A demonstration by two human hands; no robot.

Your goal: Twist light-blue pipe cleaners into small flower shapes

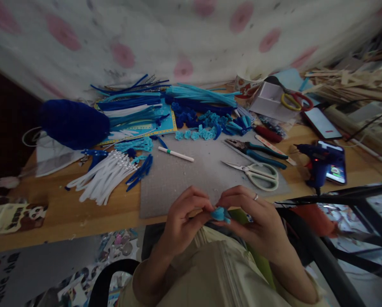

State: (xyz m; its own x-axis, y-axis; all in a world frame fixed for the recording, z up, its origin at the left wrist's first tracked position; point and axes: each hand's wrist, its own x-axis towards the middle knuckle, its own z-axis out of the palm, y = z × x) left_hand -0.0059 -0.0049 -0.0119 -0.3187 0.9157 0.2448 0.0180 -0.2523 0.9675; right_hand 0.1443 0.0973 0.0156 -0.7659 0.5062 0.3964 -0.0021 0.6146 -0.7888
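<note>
Head view: we pinch the blue piece [220, 214] between the fingertips of our left hand [183, 217] and right hand [261, 221], close before our body at the desk's [114, 218] near edge. Its long axis seems to run crosswise, hand to hand, partly hidden. Ahead, the mat [168, 185] stretches to the marker [176, 154], scissors [246, 169] rightward.

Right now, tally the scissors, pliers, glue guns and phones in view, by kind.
Scissors: 2, one cream-handled, one red-and-yellow-handled
Pliers: 1 pair
Glue gun: 1
Phones: 2
Total: 6
</note>
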